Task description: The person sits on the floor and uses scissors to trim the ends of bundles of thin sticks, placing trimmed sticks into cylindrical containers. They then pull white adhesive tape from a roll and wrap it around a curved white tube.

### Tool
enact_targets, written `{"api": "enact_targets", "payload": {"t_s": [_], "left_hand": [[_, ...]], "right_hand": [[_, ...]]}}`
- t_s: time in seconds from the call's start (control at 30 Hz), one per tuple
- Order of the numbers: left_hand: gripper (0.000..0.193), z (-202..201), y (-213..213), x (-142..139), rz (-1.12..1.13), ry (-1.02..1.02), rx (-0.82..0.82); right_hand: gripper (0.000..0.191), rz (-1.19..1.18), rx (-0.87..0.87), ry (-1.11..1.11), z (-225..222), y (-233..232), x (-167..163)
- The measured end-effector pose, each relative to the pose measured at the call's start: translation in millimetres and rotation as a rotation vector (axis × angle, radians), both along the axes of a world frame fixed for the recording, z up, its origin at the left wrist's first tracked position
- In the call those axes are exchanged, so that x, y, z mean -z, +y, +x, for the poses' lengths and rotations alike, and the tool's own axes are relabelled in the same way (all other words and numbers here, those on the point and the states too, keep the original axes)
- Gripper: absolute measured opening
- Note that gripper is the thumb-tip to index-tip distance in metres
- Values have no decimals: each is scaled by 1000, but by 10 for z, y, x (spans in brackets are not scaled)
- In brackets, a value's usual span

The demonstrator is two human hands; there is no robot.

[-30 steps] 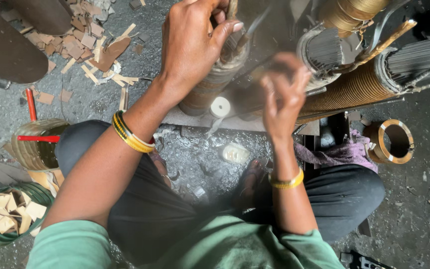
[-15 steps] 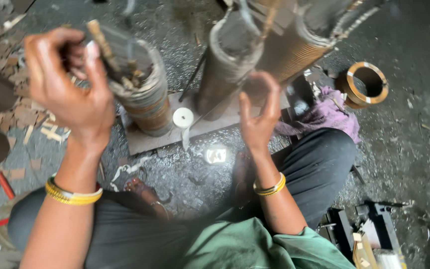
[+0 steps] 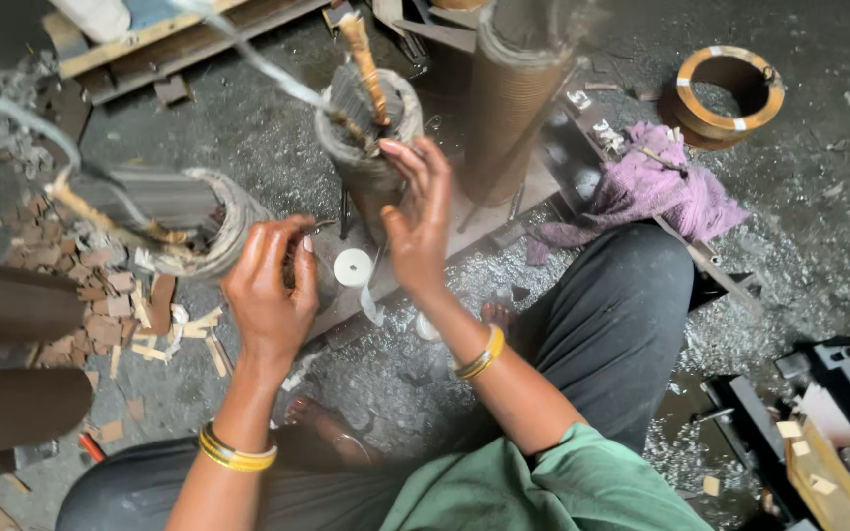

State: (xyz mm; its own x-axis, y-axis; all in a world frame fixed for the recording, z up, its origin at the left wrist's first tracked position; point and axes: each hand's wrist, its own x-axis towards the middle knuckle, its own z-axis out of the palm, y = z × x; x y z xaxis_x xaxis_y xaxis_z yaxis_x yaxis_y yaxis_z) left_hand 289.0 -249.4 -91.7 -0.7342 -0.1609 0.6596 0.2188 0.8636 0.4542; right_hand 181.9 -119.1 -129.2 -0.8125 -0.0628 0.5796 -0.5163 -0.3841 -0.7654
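Left hand (image 3: 270, 290) is curled into a loose fist right by the coil on the left (image 3: 211, 224), fingers bent in toward the palm with the thumb across. It looks like it's pinching something small near the coil's end, but the frame is too blurry there to say what, so I can't tell if it actually has hold of anything. Right hand (image 3: 415, 221) is wide open, fingers spread and pointing up, palm pressed or just about pressed against the side of the middle coil (image 3: 366, 133). It isn't gripping anything.

That middle coil stands upright on the grey base plate (image 3: 504, 211), with a brown-wrapped lead (image 3: 364, 64) sticking out of its top and a pale wire (image 3: 248, 54) running off to the upper left. A taller coil (image 3: 514, 93) stands just to its right. So the right hand is on the middle one, the left hand is just beside the left one, and a small white tape roll (image 3: 353, 267) lies on the plate between the two hands.

Progress-wise, my guess is somewhere in the middle: all three windings are in place and the leads look wrapped, but loose ends still hang out untidily. Scraps of brown insulation (image 3: 100, 295) litter the floor to the left, a purple rag (image 3: 661, 192) lies to the right, and a brass-coloured ring (image 3: 730, 93) sits beyond it.
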Motion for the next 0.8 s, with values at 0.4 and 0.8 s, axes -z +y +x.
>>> {"api": "enact_targets", "payload": {"t_s": [0.4,0.8], "left_hand": [[51,-78,-38,912,35,-674,35],[40,13,-185,1709,-274,-1094,160]], "right_hand": [[75,12,41,308,176,-330,-416],[60,379,60,551,179,-409,-403]]}}
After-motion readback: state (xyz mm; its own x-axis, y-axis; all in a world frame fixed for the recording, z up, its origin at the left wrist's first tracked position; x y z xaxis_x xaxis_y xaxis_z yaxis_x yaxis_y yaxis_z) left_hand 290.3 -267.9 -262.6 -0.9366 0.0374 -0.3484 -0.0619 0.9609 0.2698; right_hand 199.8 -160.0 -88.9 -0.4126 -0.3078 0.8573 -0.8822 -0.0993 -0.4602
